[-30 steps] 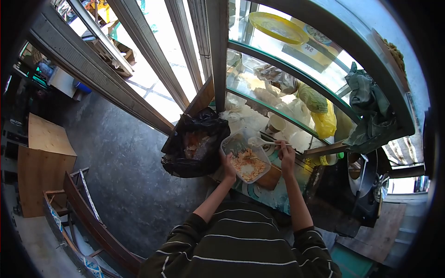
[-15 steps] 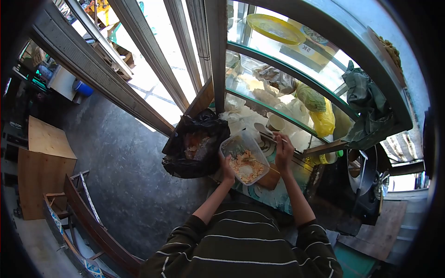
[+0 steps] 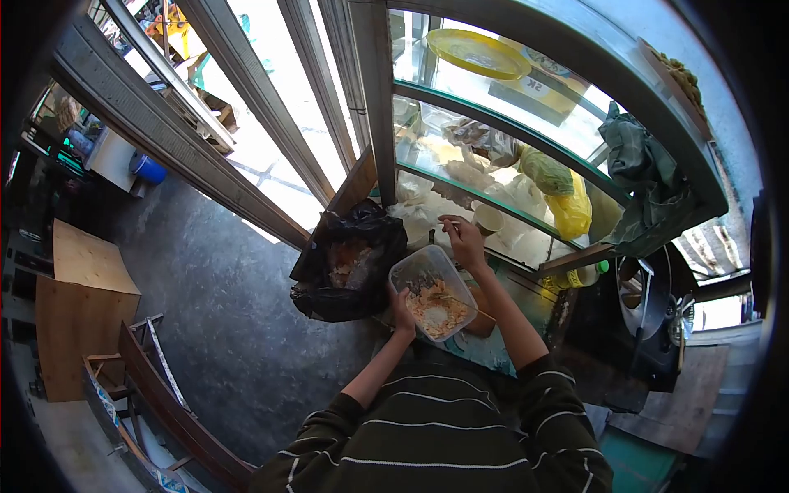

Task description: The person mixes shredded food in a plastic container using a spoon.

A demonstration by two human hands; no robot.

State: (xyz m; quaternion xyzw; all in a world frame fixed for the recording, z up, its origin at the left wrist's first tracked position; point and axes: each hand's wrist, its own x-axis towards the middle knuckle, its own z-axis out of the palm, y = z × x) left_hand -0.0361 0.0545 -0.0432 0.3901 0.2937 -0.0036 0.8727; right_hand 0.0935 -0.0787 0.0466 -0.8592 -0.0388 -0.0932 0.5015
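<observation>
My left hand (image 3: 402, 312) grips the left side of a clear plastic container (image 3: 463, 282). Inside is an orange, shredded-looking food mix (image 3: 427, 300) with a patch of white powder on it. A thin handle sticks out over the container's right rim. My right hand (image 3: 465, 241) is closed beyond the container, near a pale cup (image 3: 488, 219) and clear plastic bags (image 3: 415, 215). Its fingers pinch a spoon, which is mostly hidden at this angle. Beneath the container lies a brown board (image 3: 482, 323).
A black plastic bag (image 3: 362, 306) with scraps inside sits left of the container. A glass-fronted cabinet ahead holds bags and a yellow tray (image 3: 477, 54). To the right are a bottle with a green cap (image 3: 588, 274) and a pan (image 3: 657, 308). Wooden furniture (image 3: 90, 312) stands at left.
My right hand has moved left and forward with the spoon, away from above the container's right corner. The container has shifted slightly toward me, still held by my left hand.
</observation>
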